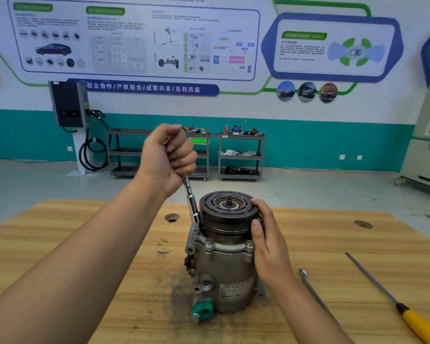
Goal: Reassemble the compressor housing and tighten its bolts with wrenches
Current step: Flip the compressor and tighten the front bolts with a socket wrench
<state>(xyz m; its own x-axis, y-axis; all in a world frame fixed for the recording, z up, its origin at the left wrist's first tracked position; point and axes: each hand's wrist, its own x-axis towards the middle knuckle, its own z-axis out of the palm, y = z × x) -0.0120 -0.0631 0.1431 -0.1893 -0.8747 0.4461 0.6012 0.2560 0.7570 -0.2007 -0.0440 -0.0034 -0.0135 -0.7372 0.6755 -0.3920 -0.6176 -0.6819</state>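
Head view: compressor (224, 269) stands centrally on table (60, 232) (edges distant).

Your left hand (168, 157) is up high in a tight fist around the wrench (191, 199) handle, arm stretched out from the desk's (358, 244) near left corner. Your right hand (268, 242) is lower, with thumb and fingers wrapped round the compressor (224, 269) top.

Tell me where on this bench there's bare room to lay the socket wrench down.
Widest bare wood: left of the compressor, out to the left edge of the table, though your left forearm crosses above it. Also free: behind your right hand, up to the far-right hole. Crowded: front right, where the spanner and the screwdriver leave only a strip.
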